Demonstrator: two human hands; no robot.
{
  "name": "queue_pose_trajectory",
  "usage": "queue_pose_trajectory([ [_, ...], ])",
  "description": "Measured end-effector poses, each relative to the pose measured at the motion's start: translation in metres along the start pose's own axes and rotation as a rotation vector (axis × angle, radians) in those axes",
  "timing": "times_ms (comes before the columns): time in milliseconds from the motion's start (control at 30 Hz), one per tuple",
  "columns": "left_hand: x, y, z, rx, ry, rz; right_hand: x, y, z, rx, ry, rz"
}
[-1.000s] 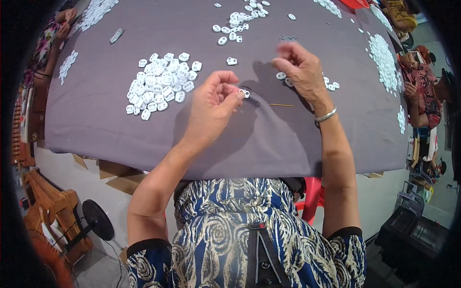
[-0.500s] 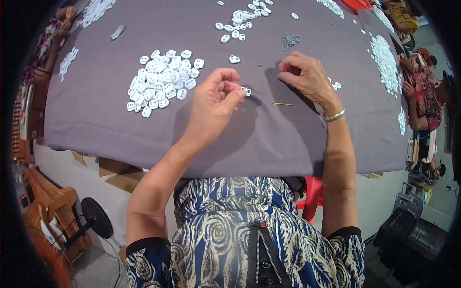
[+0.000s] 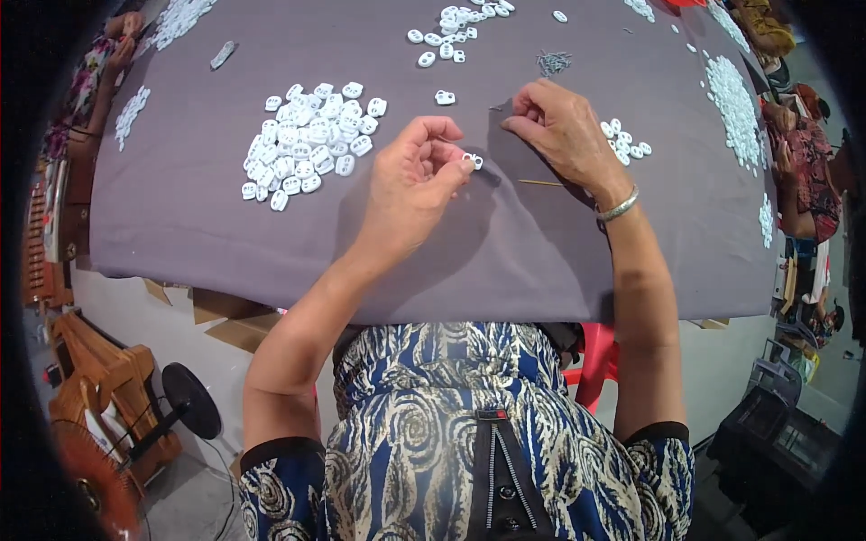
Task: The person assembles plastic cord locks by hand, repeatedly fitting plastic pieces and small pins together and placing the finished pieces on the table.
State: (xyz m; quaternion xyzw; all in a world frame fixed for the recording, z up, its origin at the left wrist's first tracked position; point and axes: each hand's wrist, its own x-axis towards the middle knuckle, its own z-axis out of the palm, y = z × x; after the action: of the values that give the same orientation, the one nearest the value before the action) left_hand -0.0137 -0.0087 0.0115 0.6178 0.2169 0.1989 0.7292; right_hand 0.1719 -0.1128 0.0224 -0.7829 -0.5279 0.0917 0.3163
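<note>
Thumb and fingers of my left hand point(image 3: 406, 185) pinch a small white two-hole cord lock point(image 3: 474, 162) at its edge, above the cloth. My right hand point(image 3: 564, 131) is closed in a pinch low over the table; whatever its fingertips hold is too small to make out. Right beside those fingertips lies a tiny grey spring-like piece point(image 3: 495, 108). Beyond my right hand sits a small heap of grey springs point(image 3: 553, 63). A thin wooden pick point(image 3: 539, 183) lies partly under my right hand. One loose white cord lock point(image 3: 445, 97) rests ahead of my left hand.
Left of my left hand spreads a big pile of white cord locks point(image 3: 307, 140). Smaller white pieces point(image 3: 624, 142) lie right of my right hand, others point(image 3: 448, 36) farther back. A grey-purple cloth point(image 3: 216, 230) covers the table. Other people sit at both sides; a fan point(image 3: 191, 401) stands lower left.
My right hand has moved a little away from me, up to the loose grey piece on the cloth. My left hand still pinches the cord lock. The whole view has shifted slightly.
</note>
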Motion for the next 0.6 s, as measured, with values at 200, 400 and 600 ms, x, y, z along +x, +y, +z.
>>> queue_pose_trajectory([
  [200,0.0,0.003,-0.001,0.042,-0.044,-0.011,0.0,0.002,0.003,-0.083,-0.001,-0.141],
  [400,-0.001,0.003,0.0,0.043,-0.004,0.028,-0.007,-0.019,0.002,0.387,-0.04,0.035],
  [600,0.0,0.0,-0.001,0.076,0.0,0.063,-0.013,-0.034,0.008,0.751,-0.217,0.197],
])
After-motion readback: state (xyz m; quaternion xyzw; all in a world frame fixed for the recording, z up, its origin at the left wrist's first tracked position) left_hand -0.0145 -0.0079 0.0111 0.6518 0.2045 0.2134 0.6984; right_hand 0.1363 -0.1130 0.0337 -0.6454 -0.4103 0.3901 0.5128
